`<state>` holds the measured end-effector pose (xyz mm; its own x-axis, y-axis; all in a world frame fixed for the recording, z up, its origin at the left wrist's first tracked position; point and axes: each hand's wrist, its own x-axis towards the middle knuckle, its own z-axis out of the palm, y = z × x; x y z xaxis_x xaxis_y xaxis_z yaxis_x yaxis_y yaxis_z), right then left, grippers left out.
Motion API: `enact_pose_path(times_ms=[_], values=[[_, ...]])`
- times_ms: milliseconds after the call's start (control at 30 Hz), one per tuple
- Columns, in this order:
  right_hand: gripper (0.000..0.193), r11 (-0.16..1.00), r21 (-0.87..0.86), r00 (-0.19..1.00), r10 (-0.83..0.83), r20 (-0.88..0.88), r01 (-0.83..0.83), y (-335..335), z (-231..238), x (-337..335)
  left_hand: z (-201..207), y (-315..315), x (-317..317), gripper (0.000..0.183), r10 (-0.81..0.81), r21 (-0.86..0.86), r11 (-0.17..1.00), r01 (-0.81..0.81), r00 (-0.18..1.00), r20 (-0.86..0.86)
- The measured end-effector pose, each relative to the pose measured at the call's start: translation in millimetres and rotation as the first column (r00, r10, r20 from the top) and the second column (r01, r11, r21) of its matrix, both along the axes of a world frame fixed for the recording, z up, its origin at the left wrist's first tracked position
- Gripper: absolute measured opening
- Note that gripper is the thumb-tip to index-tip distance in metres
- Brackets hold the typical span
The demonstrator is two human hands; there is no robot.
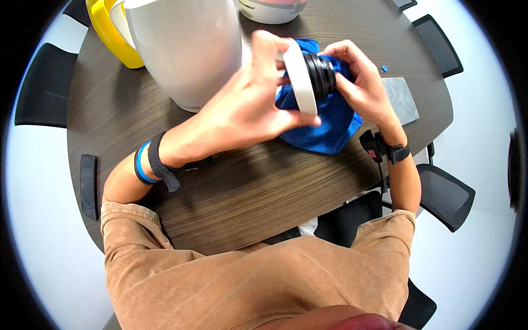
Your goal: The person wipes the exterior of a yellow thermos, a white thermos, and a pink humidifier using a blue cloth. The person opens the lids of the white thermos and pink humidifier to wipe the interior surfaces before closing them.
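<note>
Above the table I hold up a round white lid (300, 80) with a black ribbed plug (320, 76) on its right side. Fingers and thumb of my left hand (247, 104) grip the lid's white rim from the left. My right hand (366, 88) curls round the far side of the black plug, with its thumb against it and a blue cloth (329, 129) bunched under the fingers. Much of the cloth hangs below the lid. Just left of my left hand stands a large white jug (181, 49) with a handle; its top is cut off by the view's edge.
A yellow jug (129, 58) stands behind the white one. At the far side is a pink and white container (272, 12). A grey flat sheet (400, 99) lies right of my right hand. A black bar (89, 187) lies near the left edge. Chairs surround the table.
</note>
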<state>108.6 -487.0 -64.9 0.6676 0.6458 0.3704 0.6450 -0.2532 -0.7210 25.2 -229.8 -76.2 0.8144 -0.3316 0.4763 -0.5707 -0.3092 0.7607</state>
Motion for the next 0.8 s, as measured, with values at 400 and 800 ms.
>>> enact_pose_path(times_ms=[400, 800], values=[[0.046, 0.990, 0.075, 0.924, 0.081, 0.374, -0.117, 6, 20, -6, 9, 8, -10, 0.093, -0.136, 0.072, 0.987, 0.143, 0.986, -0.100], [0.036, 0.978, -0.122, 0.986, 0.166, -0.014, -0.166, -3, 0, -1, 7, 5, 2, 0.102, -0.005, 0.012, 1.000, 0.004, 0.995, 0.095]])
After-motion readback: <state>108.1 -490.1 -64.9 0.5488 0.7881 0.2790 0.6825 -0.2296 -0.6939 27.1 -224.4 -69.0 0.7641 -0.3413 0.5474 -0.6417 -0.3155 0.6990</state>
